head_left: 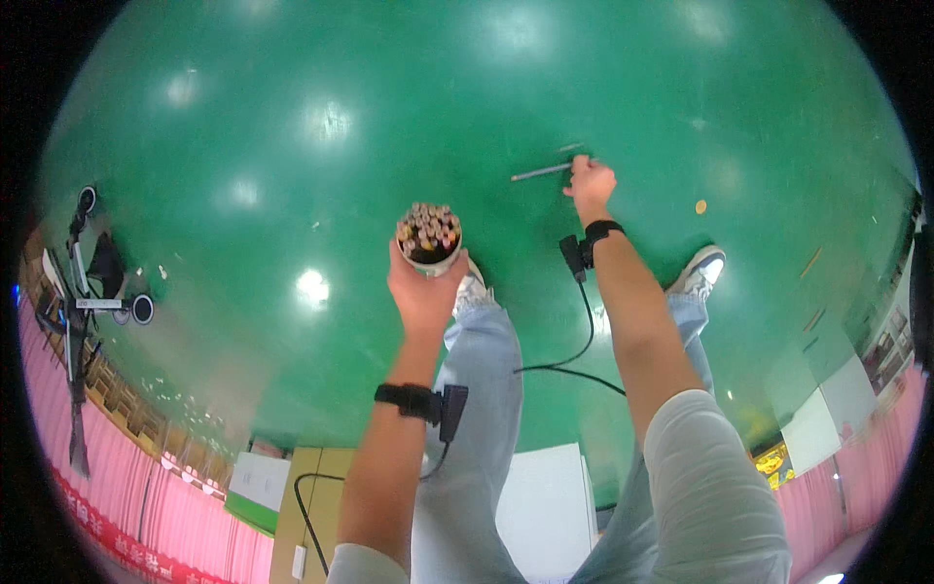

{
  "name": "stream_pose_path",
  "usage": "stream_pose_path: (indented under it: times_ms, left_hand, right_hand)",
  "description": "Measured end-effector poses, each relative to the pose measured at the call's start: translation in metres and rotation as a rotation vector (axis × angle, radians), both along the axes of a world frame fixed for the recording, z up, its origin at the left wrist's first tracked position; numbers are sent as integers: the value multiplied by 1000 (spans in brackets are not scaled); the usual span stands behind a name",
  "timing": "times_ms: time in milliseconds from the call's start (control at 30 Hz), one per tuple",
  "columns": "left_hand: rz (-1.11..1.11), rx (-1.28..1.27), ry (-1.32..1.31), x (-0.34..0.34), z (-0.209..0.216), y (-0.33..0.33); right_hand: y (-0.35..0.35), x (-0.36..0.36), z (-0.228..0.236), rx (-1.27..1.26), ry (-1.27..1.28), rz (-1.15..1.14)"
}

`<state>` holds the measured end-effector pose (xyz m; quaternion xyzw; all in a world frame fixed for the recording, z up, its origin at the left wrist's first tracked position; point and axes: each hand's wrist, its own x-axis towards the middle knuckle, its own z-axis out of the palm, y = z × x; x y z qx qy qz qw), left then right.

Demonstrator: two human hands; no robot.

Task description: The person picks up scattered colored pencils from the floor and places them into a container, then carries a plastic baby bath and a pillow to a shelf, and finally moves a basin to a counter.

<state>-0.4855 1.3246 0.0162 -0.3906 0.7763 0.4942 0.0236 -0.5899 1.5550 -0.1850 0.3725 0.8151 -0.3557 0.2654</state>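
Stick [541, 172] in right grip [592, 183]; yellow disc [700, 206], shoe [702, 273] nearby on floor [409, 107]

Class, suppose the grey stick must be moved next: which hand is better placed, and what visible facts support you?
Probably the right hand: it is at the grey stick, while the left hand is holding the filled cup.

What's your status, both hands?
Left hand holding cup of pencils. Right hand pinching grey pencil, slightly blurred. Yellow disc on green floor, right of right hand.
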Motion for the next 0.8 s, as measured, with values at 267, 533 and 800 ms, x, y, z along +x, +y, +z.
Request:
stream_pose_path:
  times_ms: [267,533,800]
  left_hand:
    - [-56,-42,-6,-18,32,-16]
    - [-41,3,38,-53,120,-17]
    - [-69,-25,145,-105,226,-43]
  right_hand:
    - [-34,-44,189,-360,396,123]
    - [-97,-95,411,-198,1154,752]
    - [-138,-88,485,-171,1187,1180]
